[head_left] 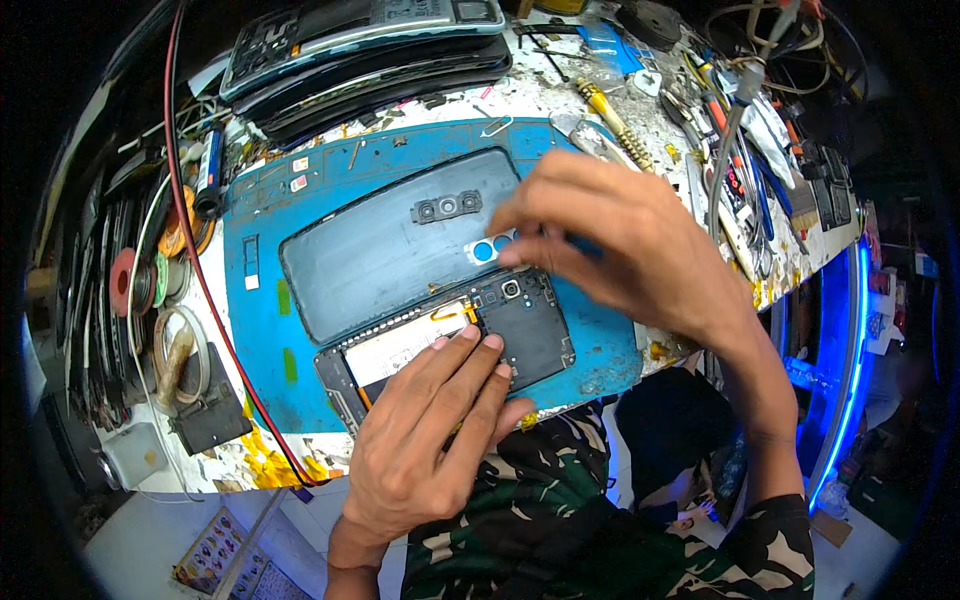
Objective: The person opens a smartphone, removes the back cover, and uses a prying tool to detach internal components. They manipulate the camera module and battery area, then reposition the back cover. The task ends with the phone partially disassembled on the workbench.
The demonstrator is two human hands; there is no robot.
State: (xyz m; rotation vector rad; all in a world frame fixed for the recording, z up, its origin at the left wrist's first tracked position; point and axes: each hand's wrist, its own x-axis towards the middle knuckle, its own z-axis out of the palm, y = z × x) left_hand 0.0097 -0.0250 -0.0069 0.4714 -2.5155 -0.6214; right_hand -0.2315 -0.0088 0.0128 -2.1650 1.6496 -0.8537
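My left hand lies flat with fingers stretched out over an opened phone. The phone's pale battery, an orange flex cable and a camera lens show around the fingertips. Just beyond it lies a detached dark grey back cover, inner side up. A dark camera bezel with round openings rests on the cover. My right hand is closed in a pinch at the right end of a pale strip with round holes; blue shows through the holes. The fingers hide its far end.
A blue work mat lies under the phone parts. Stacked phone parts stand at the back left. Solder spools and a red cable run along the left. A yellow-handled tool and several hand tools lie at the right.
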